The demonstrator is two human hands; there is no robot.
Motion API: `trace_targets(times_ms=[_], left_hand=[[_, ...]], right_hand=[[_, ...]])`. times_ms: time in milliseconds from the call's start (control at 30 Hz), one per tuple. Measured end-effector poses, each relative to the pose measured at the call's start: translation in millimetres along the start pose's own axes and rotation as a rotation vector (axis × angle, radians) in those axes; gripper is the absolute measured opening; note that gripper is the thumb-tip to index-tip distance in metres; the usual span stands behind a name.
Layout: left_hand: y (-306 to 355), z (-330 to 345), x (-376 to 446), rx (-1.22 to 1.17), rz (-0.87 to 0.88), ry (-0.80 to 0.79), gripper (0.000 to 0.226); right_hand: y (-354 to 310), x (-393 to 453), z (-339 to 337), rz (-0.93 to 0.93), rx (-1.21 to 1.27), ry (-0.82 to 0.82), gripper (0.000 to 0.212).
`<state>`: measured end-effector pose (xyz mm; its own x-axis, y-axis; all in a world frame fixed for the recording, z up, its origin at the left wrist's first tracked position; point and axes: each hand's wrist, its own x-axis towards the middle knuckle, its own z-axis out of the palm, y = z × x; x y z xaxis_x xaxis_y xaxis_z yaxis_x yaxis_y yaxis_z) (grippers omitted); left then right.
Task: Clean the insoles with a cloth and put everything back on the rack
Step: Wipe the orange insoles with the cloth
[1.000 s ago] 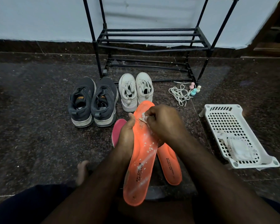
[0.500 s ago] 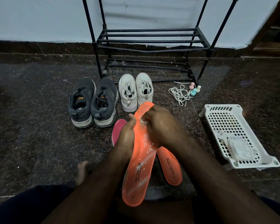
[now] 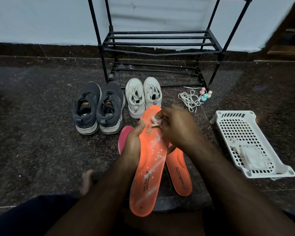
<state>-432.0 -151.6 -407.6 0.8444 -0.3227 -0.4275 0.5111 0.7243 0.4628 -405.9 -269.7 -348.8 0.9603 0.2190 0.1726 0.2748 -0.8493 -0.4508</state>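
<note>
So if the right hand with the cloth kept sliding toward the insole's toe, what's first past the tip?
Probably the white shoes, just beyond the orange insole under the right hand; depth is unclear.

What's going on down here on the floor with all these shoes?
Someone seated on the floor is cleaning shoe insoles. The left hand grips an orange insole speckled with white residue, while the right hand rubs a small cloth near its toe end. A second orange insole and a pink insole lie underneath. Grey sneakers and white sneakers wait before the black rack, whose visible shelves hold nothing.
</note>
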Motion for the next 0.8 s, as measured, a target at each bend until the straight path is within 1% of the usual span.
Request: trace_targets(times_ms=[33,67,100,167,200,267,300,333,400,433,533,600,633,700,733,800], left_hand=[[0,2,0,-0.017,-0.005,-0.001,0.071],[-1,1,1,-0.016,0.008,0.034,0.073],[-2,1,2,-0.019,0.034,0.080,0.073],[0,1,3,-0.008,0.053,0.109,0.074],[2,3,3,0.013,0.094,0.135,0.074],[3,1,5,0.037,0.132,0.159,0.068],[4,1,6,0.048,0.131,0.161,0.065],[5,1,5,0.035,0.104,0.138,0.067],[5,-2,4,-0.038,0.044,0.093,0.072],[6,-1,3,-0.043,0.022,0.076,0.073],[6,-2,3,-0.029,0.065,0.107,0.076],[9,0,4,0.034,0.138,0.181,0.069],[9,-1,7,0.048,0.147,0.210,0.069],[9,-3,9,0.028,0.135,0.218,0.077],[10,-4,8,0.017,0.118,0.205,0.075],[10,-4,4,-0.042,0.046,0.138,0.073]], right_hand=[[-1,0,5,-0.011,-0.011,-0.009,0.022],[-2,0,10,-0.019,-0.025,-0.031,0.022],[-4,0,13,-0.023,-0.043,-0.064,0.023],[-7,-1,17,-0.033,-0.091,-0.146,0.026],[-8,-2,16,-0.039,-0.122,-0.193,0.027],[-9,-5,12,-0.035,-0.146,-0.273,0.026],[-8,-5,10,-0.027,-0.126,-0.276,0.025],[-7,-6,7,-0.015,-0.096,-0.241,0.024],[-5,-4,5,-0.003,-0.053,-0.118,0.022],[-4,-3,6,-0.001,-0.053,-0.096,0.021],[-7,-6,10,-0.003,-0.112,-0.160,0.023],[-11,-8,9,-0.005,-0.125,-0.206,0.023],[-12,-9,7,0.002,-0.115,-0.242,0.022],[-15,-11,4,0.021,-0.069,-0.308,0.020],[-16,-12,2,0.038,-0.037,-0.300,0.020],[-14,-10,0,0.074,0.006,-0.190,0.020]])
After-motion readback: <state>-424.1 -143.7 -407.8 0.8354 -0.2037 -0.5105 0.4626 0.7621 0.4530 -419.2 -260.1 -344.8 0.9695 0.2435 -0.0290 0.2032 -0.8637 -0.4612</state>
